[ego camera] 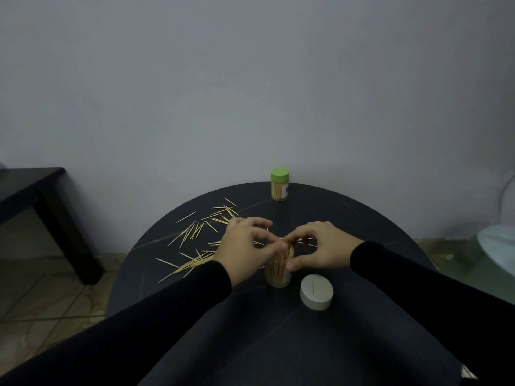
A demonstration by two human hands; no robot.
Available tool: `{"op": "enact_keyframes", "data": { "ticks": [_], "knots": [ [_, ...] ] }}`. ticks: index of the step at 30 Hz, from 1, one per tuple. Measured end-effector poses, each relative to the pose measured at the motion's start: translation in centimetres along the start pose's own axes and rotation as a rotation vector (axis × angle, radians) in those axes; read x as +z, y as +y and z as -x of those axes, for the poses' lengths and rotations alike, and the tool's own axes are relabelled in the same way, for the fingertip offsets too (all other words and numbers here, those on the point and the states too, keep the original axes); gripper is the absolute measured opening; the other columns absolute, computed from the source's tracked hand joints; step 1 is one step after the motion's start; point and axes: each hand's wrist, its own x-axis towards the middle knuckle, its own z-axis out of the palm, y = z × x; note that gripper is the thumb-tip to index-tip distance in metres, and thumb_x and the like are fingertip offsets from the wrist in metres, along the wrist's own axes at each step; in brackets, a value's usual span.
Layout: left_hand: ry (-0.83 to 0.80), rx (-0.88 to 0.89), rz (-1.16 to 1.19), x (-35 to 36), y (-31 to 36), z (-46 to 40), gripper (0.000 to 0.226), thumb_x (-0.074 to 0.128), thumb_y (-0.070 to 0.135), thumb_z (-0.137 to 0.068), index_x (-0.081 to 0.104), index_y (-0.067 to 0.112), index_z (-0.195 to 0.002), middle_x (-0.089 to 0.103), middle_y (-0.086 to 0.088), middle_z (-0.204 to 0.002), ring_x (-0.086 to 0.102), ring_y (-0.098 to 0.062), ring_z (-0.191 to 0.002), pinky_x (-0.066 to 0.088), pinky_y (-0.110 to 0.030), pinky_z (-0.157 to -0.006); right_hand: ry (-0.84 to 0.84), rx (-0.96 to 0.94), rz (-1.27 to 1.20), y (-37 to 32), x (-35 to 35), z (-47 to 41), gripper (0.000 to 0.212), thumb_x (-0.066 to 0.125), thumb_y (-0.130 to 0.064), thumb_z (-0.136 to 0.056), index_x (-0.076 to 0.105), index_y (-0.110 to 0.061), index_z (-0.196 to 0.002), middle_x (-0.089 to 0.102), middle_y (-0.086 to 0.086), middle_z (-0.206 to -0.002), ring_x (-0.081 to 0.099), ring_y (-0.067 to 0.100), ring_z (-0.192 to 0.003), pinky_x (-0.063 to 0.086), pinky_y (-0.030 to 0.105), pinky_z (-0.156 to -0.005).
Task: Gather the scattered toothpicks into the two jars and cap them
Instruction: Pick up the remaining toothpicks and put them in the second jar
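A clear open jar (pixel 278 274), packed with upright toothpicks, stands in the middle of the round black table (pixel 250 324). My left hand (pixel 245 246) reaches in from the left, and its thumb and fingertips pinch toothpicks at the jar's mouth. My right hand (pixel 320 246) holds the jar, thumb against its side and fingers curled over the rim. The jar's white cap (pixel 316 292) lies just right of it with one toothpick on top. A second jar with a green cap (pixel 279 184) stands shut at the table's far edge. Several loose toothpicks (pixel 195 232) lie scattered to the left.
A grey wall rises right behind the table. A dark low table (pixel 41 196) stands on the tiled floor at the left. A pale rounded object (pixel 498 246) sits at the right edge.
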Motion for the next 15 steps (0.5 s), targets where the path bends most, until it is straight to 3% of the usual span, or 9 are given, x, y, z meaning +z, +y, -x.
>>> {"op": "enact_keyframes", "data": {
  "ticks": [3,6,10,12,15],
  "knots": [
    [-0.068,0.007,-0.032,0.0,0.4,-0.3,0.016,0.067,0.047,-0.081,0.072,0.039,-0.094,0.046,0.019,-0.134,0.023,-0.011,-0.128,0.029,-0.037,-0.104,-0.028,-0.015,0.041,-0.1,-0.4,0.2,0.059,0.073,-0.056,-0.071,0.052,-0.044,-0.125,0.053,-0.019,-0.123,0.043,0.013,-0.122,0.033,0.044,-0.108],
    [0.054,0.047,0.115,-0.5,0.3,-0.7,0.011,0.061,0.046,-0.086,0.066,0.039,-0.093,0.053,0.018,-0.119,0.034,-0.006,-0.119,0.029,-0.029,-0.097,-0.038,0.007,0.034,0.2,-0.7,0.4,0.058,0.074,-0.041,-0.078,0.047,-0.043,-0.129,0.052,-0.019,-0.120,0.044,0.011,-0.122,0.032,0.042,-0.110],
    [0.129,-0.021,0.030,-0.7,-1.7,-1.4,0.013,0.054,0.037,-0.093,0.062,0.032,-0.102,0.056,0.013,-0.107,0.041,-0.007,-0.110,0.035,-0.028,-0.094,0.140,0.132,0.160,0.8,0.0,-0.6,0.041,0.065,-0.025,-0.087,0.055,-0.034,-0.125,0.053,-0.010,-0.119,0.050,0.009,-0.113,0.040,0.038,-0.105],
    [-0.014,-0.089,-0.084,-0.7,-3.4,-1.7,0.018,0.060,0.040,-0.089,0.062,0.032,-0.105,0.059,0.012,-0.109,0.045,-0.008,-0.110,0.039,-0.031,-0.097,0.280,0.267,0.213,0.9,0.7,-1.2,0.036,0.063,-0.020,-0.088,0.057,-0.027,-0.123,0.050,-0.003,-0.124,0.053,0.012,-0.109,0.047,0.032,-0.099],
    [-0.280,-0.115,-0.197,-0.6,-4.2,-1.9,0.012,0.068,0.041,-0.084,0.065,0.035,-0.093,0.060,0.013,-0.104,0.053,-0.006,-0.103,0.045,-0.031,-0.095,0.301,0.379,0.308,0.8,1.6,-1.8,0.037,0.062,-0.024,-0.090,0.054,-0.021,-0.126,0.049,0.003,-0.125,0.054,0.018,-0.108,0.049,0.032,-0.093]
  ]
}}
